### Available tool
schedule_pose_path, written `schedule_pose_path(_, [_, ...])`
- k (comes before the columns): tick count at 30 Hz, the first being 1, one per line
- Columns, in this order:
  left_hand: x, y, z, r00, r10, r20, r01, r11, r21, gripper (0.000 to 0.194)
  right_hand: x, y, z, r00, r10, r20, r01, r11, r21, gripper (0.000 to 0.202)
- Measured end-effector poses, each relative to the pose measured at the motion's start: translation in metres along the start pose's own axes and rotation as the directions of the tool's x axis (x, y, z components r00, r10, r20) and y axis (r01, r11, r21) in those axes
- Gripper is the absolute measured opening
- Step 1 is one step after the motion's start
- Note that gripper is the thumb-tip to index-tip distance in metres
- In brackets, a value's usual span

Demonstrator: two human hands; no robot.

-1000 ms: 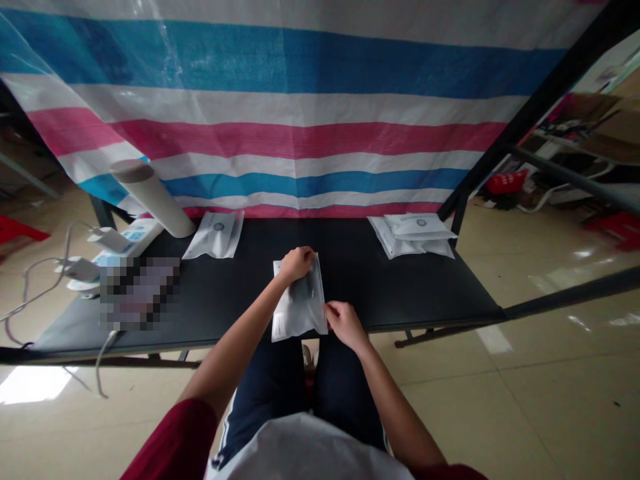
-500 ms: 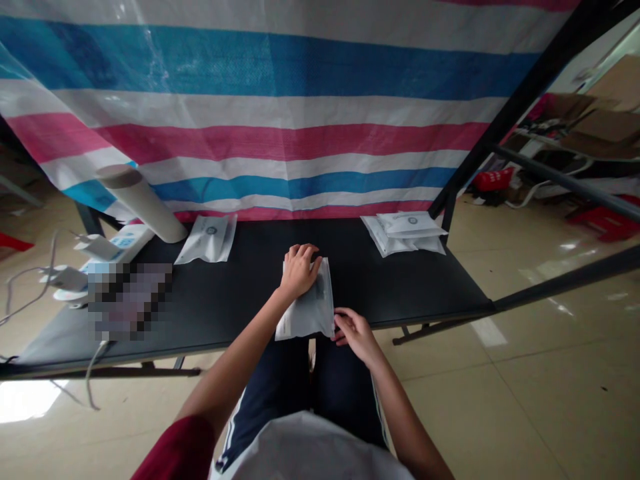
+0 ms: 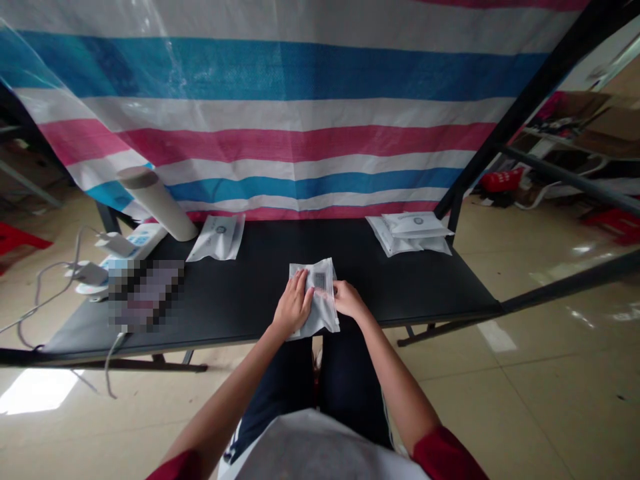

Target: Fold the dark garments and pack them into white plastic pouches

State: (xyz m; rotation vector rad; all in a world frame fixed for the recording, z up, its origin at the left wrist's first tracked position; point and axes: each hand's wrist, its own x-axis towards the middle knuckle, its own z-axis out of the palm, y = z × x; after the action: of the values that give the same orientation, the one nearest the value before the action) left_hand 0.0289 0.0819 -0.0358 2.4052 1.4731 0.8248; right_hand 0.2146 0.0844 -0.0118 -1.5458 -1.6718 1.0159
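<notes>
A frosted white zip bag (image 3: 325,313) lies at the black table's front edge, its slider edge facing right. A dark printed patch shows near its top. My left hand (image 3: 294,303) rests flat on the bag's left part, fingers stretched out. At the right edge is my right hand (image 3: 349,299), its fingers curled. Pinkish fingertips seem to show through the film, as if inside the bag's mouth. What they hold, if anything, is hidden.
Another white bag (image 3: 219,239) lies back left; several stacked bags (image 3: 413,233) lie back right. At left stand a pale bottle (image 3: 160,205), a power strip (image 3: 145,239) with chargers, and a blurred-out phone (image 3: 150,293) with a cable. A striped sheet (image 3: 300,143) hangs behind the table.
My left hand has slid down from the bag's top to its left side, uncovering the printed patch. My right hand has moved up from the lower right corner to the middle of the slider edge.
</notes>
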Motion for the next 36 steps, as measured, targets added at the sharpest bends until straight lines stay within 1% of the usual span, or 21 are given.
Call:
schedule_pose_path(3, [0.0, 0.0, 0.0, 1.0, 0.024, 0.019, -0.024, 1.0, 0.018, 0.057, 0.006, -0.003, -0.003, 1.0, 0.026, 0.01, -0.026, 1.0, -0.015, 0.029])
schedule_pose_path(5, [-0.001, 0.001, 0.001, 0.999, 0.026, 0.029, -0.027, 0.999, 0.035, 0.059, 0.006, -0.003, -0.003, 0.999, 0.03, 0.041, -0.031, 0.999, 0.038, 0.031])
schedule_pose_path(8, [-0.002, 0.003, 0.002, 0.998, 0.016, 0.06, -0.02, 0.998, 0.066, 0.06, 0.0, 0.004, -0.007, 0.996, 0.056, 0.074, -0.071, 0.975, 0.211, 0.036])
schedule_pose_path(10, [-0.002, 0.004, 0.002, 0.997, 0.006, 0.076, -0.013, 0.995, 0.098, 0.063, -0.009, 0.012, -0.015, 0.991, 0.125, 0.051, -0.135, 0.932, 0.337, 0.042])
schedule_pose_path(11, [-0.002, 0.005, 0.002, 0.996, 0.002, 0.084, -0.012, 0.993, 0.116, 0.065, -0.014, 0.017, -0.022, 0.985, 0.168, 0.02, -0.163, 0.907, 0.389, 0.045])
schedule_pose_path(13, [-0.002, 0.008, 0.001, 0.994, -0.001, 0.112, -0.015, 0.989, 0.148, 0.068, -0.024, 0.026, -0.038, 0.964, 0.259, -0.057, -0.203, 0.859, 0.47, 0.046])
schedule_pose_path(15, [-0.001, 0.01, -0.001, 0.988, -0.005, 0.152, -0.021, 0.985, 0.17, 0.068, -0.032, 0.033, -0.055, 0.925, 0.358, -0.128, -0.238, 0.809, 0.537, 0.041])
schedule_pose_path(17, [0.002, 0.011, -0.003, 0.983, -0.014, 0.182, -0.02, 0.982, 0.185, 0.067, -0.037, 0.036, -0.069, 0.885, 0.438, -0.155, -0.269, 0.755, 0.598, 0.036])
schedule_pose_path(19, [0.005, 0.012, -0.005, 0.98, -0.019, 0.196, -0.019, 0.982, 0.19, 0.066, -0.038, 0.035, -0.075, 0.876, 0.459, -0.148, -0.278, 0.733, 0.621, 0.037])
schedule_pose_path(20, [0.007, 0.012, -0.006, 0.98, -0.018, 0.198, -0.02, 0.982, 0.189, 0.066, -0.036, 0.033, -0.075, 0.886, 0.442, -0.142, -0.271, 0.74, 0.616, 0.04])
schedule_pose_path(22, [0.011, 0.012, -0.006, 0.981, -0.017, 0.195, -0.019, 0.983, 0.182, 0.066, -0.03, 0.028, -0.068, 0.912, 0.383, -0.145, -0.233, 0.777, 0.585, 0.045])
schedule_pose_path(24, [0.014, 0.01, -0.005, 0.982, -0.021, 0.187, -0.01, 0.986, 0.165, 0.064, -0.02, 0.022, -0.055, 0.928, 0.33, -0.171, -0.19, 0.817, 0.545, 0.05])
schedule_pose_path(26, [0.017, 0.006, -0.004, 0.984, -0.014, 0.177, -0.006, 0.994, 0.111, 0.058, -0.009, 0.017, -0.041, 0.935, 0.3, -0.192, -0.162, 0.838, 0.521, 0.052])
schedule_pose_path(27, [0.018, 0.004, -0.004, 0.986, -0.008, 0.164, -0.001, 0.998, 0.059, 0.056, -0.005, 0.016, -0.035, 0.937, 0.29, -0.195, -0.151, 0.84, 0.521, 0.052])
schedule_pose_path(29, [0.017, -0.004, -0.005, 0.994, -0.021, 0.107, 0.031, 0.994, -0.1, 0.052, 0.001, 0.015, -0.026, 0.946, 0.25, -0.207, -0.103, 0.836, 0.539, 0.051])
schedule_pose_path(31, [0.013, -0.012, -0.01, 0.997, -0.075, 0.029, 0.08, 0.959, -0.273, 0.05, 0.003, 0.018, -0.021, 0.949, 0.216, -0.228, -0.054, 0.828, 0.558, 0.049])
schedule_pose_path(33, [0.007, -0.017, -0.016, 0.994, -0.11, -0.028, 0.093, 0.926, -0.365, 0.051, 0.0, 0.021, -0.019, 0.946, 0.228, -0.229, -0.062, 0.823, 0.564, 0.047])
schedule_pose_path(34, [0.003, -0.017, -0.019, 0.994, -0.104, -0.046, 0.08, 0.927, -0.366, 0.053, -0.003, 0.022, -0.018, 0.943, 0.254, -0.216, -0.091, 0.82, 0.564, 0.047])
schedule_pose_path(35, [0.0, -0.016, -0.022, 0.995, -0.085, -0.058, 0.06, 0.938, -0.342, 0.06, -0.005, 0.023, -0.017, 0.939, 0.284, -0.197, -0.129, 0.817, 0.562, 0.046])
schedule_pose_path(36, [-0.003, -0.014, -0.024, 0.996, -0.063, -0.065, 0.04, 0.952, -0.303, 0.071, -0.008, 0.023, -0.016, 0.933, 0.31, -0.184, -0.161, 0.815, 0.556, 0.045])
